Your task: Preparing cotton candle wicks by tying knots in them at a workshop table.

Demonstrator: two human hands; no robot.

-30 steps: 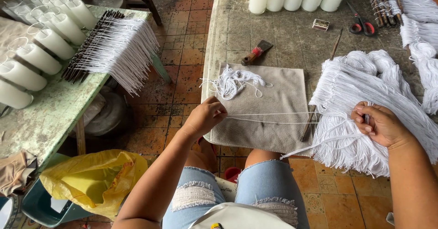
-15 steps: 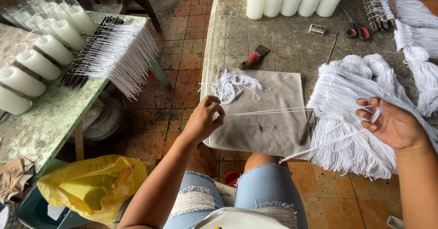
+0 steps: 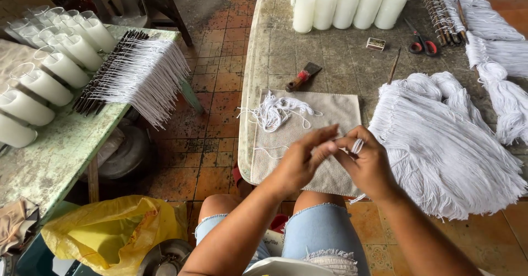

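My left hand (image 3: 300, 163) and my right hand (image 3: 367, 165) meet over the grey cloth (image 3: 335, 111) at the table's near edge. Both pinch the same thin white string (image 3: 358, 145), which is looped around the fingers of my right hand. A loose tangle of cut white strings (image 3: 275, 111) lies on the cloth's far left corner. A big bundle of white string (image 3: 440, 138) fans out on the table just right of my hands.
Glass candles (image 3: 346, 3) stand at the table's far edge, with a scraper (image 3: 302, 76), a small box (image 3: 375, 44), scissors (image 3: 418, 42) and a stick (image 3: 394, 66) nearby. A green side table (image 3: 55, 144) at left holds more candles and strung rods (image 3: 132, 72). A yellow bag (image 3: 110, 229) lies below.
My hands were apart with the string stretched between them over the cloth; they have come together at the cloth's near edge, and the string is now wound on my right fingers.
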